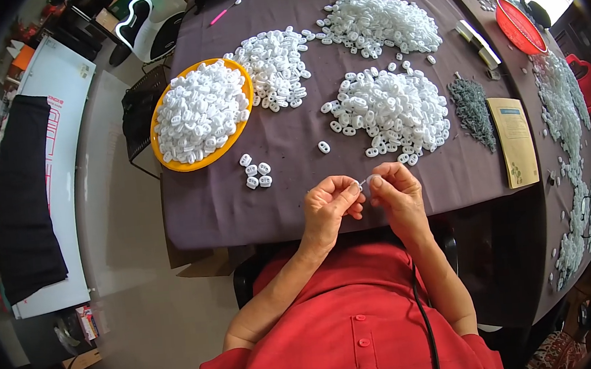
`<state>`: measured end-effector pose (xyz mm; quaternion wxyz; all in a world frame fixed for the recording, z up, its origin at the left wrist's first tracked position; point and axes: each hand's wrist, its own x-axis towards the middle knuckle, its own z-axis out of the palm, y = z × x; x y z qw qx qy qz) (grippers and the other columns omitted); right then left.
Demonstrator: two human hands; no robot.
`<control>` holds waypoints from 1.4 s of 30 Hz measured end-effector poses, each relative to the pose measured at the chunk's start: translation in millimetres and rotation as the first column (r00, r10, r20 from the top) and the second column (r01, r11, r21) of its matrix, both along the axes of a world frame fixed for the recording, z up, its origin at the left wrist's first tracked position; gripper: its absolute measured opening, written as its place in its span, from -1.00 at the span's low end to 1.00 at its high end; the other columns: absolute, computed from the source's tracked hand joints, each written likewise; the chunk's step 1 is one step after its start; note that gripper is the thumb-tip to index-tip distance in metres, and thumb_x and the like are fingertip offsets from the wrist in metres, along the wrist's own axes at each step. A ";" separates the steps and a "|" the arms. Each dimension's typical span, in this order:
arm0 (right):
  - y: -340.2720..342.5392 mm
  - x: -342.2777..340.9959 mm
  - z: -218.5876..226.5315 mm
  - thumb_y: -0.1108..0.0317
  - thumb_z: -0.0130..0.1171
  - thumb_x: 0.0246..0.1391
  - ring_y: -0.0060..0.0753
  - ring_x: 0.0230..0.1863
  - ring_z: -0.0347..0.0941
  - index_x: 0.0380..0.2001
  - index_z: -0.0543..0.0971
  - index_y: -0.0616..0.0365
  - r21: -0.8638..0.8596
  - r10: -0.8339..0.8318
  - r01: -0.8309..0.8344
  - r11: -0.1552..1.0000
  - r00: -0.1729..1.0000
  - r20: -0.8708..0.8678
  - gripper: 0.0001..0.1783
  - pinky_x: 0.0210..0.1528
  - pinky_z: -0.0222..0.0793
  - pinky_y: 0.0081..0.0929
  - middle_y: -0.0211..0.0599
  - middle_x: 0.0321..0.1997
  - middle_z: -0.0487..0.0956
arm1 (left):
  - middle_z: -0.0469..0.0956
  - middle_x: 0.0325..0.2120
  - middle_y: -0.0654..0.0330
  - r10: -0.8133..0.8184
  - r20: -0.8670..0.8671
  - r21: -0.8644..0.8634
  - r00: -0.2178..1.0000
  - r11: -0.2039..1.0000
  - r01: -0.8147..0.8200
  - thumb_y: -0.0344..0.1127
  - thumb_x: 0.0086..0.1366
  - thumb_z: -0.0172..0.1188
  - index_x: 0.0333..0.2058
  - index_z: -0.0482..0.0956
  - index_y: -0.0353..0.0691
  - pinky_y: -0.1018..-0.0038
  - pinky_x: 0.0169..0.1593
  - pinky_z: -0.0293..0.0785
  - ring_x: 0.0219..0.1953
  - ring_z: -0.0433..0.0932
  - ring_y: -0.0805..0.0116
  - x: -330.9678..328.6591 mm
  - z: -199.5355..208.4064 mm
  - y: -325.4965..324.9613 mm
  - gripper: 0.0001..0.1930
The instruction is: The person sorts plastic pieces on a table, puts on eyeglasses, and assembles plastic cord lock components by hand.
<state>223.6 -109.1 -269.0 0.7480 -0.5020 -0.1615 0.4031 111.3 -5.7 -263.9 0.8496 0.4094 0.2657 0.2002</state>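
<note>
Close together above the table's near edge, both my hands are closed in a pinch. My left hand (332, 206) grips a small white plastic piece between thumb and fingers, with only part of it showing. Facing it, my right hand (399, 192) pinches another whitish piece, mostly covered by the thumb and finger. The two pieces nearly meet; whether they touch I cannot tell. Beyond my hands lies a heap of white oval two-hole plastic pieces (398, 107). One single oval piece (324, 147) rests apart, and several assembled-looking white pieces (257, 170) form a small group to its left.
A yellow tray (249, 93) piled with white pieces stands at the left table edge. More white heaps (273, 65) (383, 19) lie farther back. Right of them are a pile of tiny grey parts (472, 112), a tan booklet (514, 142) and a red basket (517, 28).
</note>
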 end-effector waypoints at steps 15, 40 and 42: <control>-3.9 -7.9 3.7 0.50 0.20 0.02 -0.60 -0.40 0.51 -0.38 0.51 0.27 -0.123 0.065 -0.060 0.991 0.997 0.040 -0.90 -0.35 0.48 -0.65 -0.32 -0.41 0.58 | 0.55 -0.50 0.18 0.018 -0.022 0.066 1.000 0.998 -0.017 -0.44 0.23 0.11 -0.32 0.49 -0.33 0.61 -0.46 0.46 -0.54 0.50 0.53 -3.1 -1.5 0.5 -0.91; 1.8 -11.3 7.3 0.54 0.19 0.02 -0.61 -0.38 0.51 -0.29 0.54 0.25 -0.022 -0.118 0.121 0.992 0.985 0.128 -0.86 -0.37 0.46 -0.66 -0.36 -0.38 0.59 | 0.55 -0.53 0.23 0.039 -0.148 0.294 0.988 0.956 0.006 -0.40 0.22 0.13 -0.35 0.51 -0.33 0.69 -0.51 0.37 -0.56 0.45 0.61 -1.6 2.6 -4.2 -0.89; 1.6 -12.0 8.6 0.54 0.19 0.02 -0.62 -0.38 0.51 -0.30 0.55 0.25 -0.039 -0.105 0.111 0.993 0.987 0.121 -0.86 -0.37 0.45 -0.67 -0.37 -0.38 0.59 | 0.55 -0.53 0.24 0.040 -0.171 0.321 0.984 0.947 0.018 -0.39 0.22 0.14 -0.35 0.51 -0.32 0.69 -0.51 0.36 -0.56 0.45 0.62 -2.3 3.8 -5.0 -0.89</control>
